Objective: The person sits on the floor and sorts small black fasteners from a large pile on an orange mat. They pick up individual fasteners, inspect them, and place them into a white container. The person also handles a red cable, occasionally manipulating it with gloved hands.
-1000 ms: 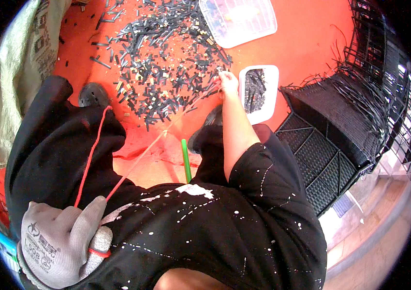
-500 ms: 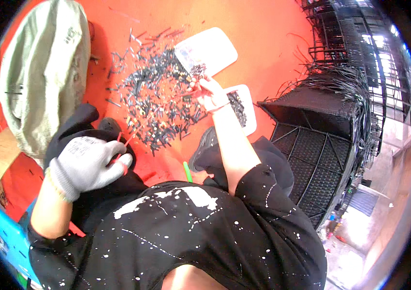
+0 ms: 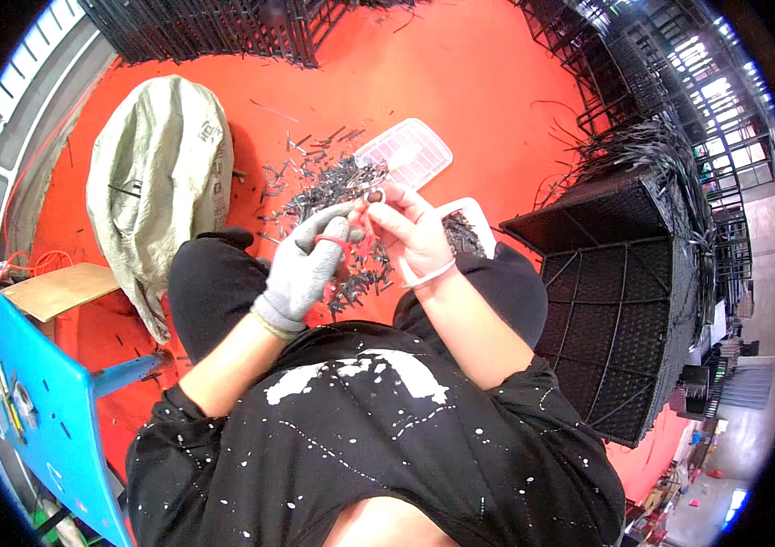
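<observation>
At the centre of the frame, my gloved left hand closes on red cord looped round a finger; my bare right hand pinches a small dark piece. Any knot is hidden. Black strips remain loose on the floor, partly blocked by my hands; others fill the white tub.

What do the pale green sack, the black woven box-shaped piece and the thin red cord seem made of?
Pale green sack: probably woven plastic, dull, with stiff-looking creases.
Black woven box-shaped piece: likely plastic wicker, mostly dull, showing regular interlaced texture.
Thin red cord: perhaps plastic or fibre; it bends around the gray-gloved left hand's thumb, finish unclear.
</observation>
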### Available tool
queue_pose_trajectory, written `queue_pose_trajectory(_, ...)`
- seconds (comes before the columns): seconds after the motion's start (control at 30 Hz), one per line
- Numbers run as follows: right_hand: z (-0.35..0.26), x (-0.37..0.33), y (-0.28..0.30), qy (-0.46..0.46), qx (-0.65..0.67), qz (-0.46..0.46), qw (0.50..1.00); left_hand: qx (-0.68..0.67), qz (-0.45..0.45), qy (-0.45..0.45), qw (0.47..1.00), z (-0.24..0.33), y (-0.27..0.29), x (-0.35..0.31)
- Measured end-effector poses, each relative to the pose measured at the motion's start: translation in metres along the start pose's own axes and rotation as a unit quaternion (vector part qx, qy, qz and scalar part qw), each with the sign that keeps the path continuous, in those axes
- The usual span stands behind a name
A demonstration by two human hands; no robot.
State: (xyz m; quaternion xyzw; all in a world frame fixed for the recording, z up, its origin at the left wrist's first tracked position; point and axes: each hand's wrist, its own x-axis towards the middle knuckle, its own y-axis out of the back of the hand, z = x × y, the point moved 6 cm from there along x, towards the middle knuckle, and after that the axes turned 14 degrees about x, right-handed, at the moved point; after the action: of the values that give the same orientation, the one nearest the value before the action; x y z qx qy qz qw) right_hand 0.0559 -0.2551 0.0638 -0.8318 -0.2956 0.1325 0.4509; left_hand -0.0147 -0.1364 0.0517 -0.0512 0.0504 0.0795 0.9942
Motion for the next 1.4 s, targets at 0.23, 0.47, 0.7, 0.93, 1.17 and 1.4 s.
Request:
queue_pose_trajectory(0.23,-0.007,-0.023,-0.018,0.05,0.029,0.047,0.997,0.009,0.029,-0.054,0.998,0.021,-0.015,-0.022)
queue_pose_trajectory(0.47,0.017,-0.034,-0.009,0.033,0.002,0.197,0.98,0.017,0.095,-0.019,0.995,0.009,-0.023,-0.035)
queue_pose_trajectory(0.7,0.019,-0.042,0.0,0.122,-0.181,0.154,0.963,-0.015,0.087,-0.052,0.995,0.018,-0.023,-0.035)
queue_pose_trajectory(0.93,0.006,-0.042,-0.018,0.177,-0.25,0.06,0.95,-0.035,0.061,-0.106,0.992,0.021,-0.015,-0.03)
queue_pose_trajectory(1.17,0.012,-0.041,-0.003,0.16,-0.321,0.117,0.926,0.015,0.069,-0.132,0.989,0.025,-0.01,-0.029)
queue_pose_trajectory(1.4,-0.008,-0.043,-0.017,0.2,-0.289,0.062,0.934,0.185,0.145,-0.159,0.959,0.026,0.008,-0.027)
